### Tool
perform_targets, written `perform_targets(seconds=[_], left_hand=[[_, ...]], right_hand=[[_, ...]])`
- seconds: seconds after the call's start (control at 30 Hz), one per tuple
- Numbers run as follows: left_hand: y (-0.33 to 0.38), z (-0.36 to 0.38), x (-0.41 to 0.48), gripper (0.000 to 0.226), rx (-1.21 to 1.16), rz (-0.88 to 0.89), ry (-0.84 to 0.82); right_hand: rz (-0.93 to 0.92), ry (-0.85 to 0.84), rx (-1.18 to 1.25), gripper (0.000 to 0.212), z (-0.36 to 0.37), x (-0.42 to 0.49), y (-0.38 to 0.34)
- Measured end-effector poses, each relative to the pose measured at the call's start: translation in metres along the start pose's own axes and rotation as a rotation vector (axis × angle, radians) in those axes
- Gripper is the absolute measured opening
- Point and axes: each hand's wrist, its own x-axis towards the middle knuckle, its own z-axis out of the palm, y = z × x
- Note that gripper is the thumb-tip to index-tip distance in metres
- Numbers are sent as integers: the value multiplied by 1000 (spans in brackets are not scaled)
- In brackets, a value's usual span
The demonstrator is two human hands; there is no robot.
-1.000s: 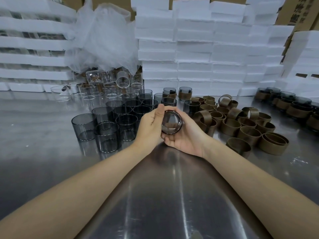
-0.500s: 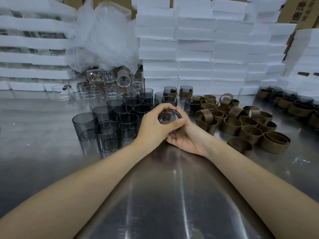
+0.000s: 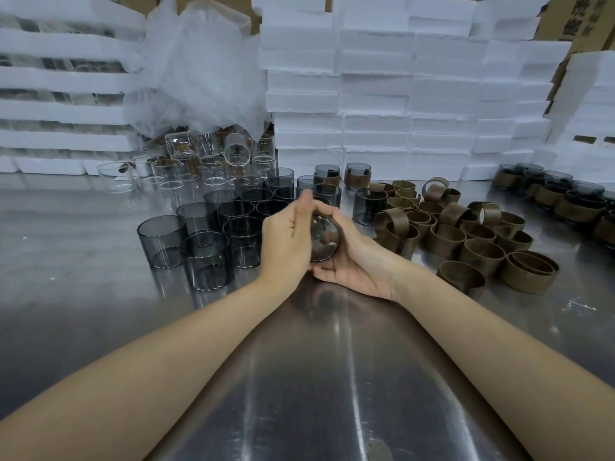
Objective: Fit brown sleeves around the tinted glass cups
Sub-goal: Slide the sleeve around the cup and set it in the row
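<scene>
- One tinted cup lies on its side just above the steel table, between both hands. We cannot tell whether it has a sleeve on it.
- Right hand: cradles the cup from below, fingers curled over it.
- Left hand: against the cup's left side, blurred, so we cannot tell its grip.
- Bare tinted cups: about a dozen, upright, left of the hands. The rear ones overlap.
- Brown sleeves: roughly twenty, loose, right of the hands.
- Sleeved cups: two behind the hands, more at far right.
- At the back: clear glasses, plastic sheet, foam blocks.
</scene>
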Motion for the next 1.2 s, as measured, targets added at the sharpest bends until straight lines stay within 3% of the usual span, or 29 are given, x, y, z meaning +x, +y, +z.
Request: perform_targets(seconds=[0.13, 0.2, 0.27, 0.33, 0.43, 0.5, 0.57, 0.73, 0.8, 1.03, 1.13, 1.2], left_hand=[[1, -1, 3, 31, -182, -48, 62], [5, -1, 0, 47, -169, 13, 24], [4, 0, -5, 56, -60, 164, -34], [7, 2, -9, 45, 83, 320, -133], [10, 8, -14, 48, 331, 359, -312], [9, 11, -16, 55, 452, 316, -350], [8, 11, -15, 58, 442, 228, -346], [5, 5, -10, 68, 123, -125, -264], [1, 3, -6, 72, 42, -191, -205], [-13, 8, 5, 57, -192, -411, -96], [-15, 7, 6, 56, -145, -437, -202], [-12, 8, 2, 43, -147, -400, -285]], right_hand=[[-44, -13, 10, 54, 0, -3, -1], [-123, -29, 49, 50, 0, -5, -3], [-210, -10, 39, 52, -2, -5, -4], [-259, 28, 19, 59, -3, -4, -3], [-284, 90, -16, 42, -5, -2, 0], [-283, 136, -40, 41, -6, -1, 2], [-291, 158, -51, 55, -5, -1, 2], [-310, 121, -39, 64, -3, -6, 0], [-291, 96, -37, 64, -1, -6, 0], [-192, -84, 153, 50, 1, -7, -1], [-294, -19, 191, 48, 4, -4, -1], [-412, 92, 185, 56, 8, -4, -2]])
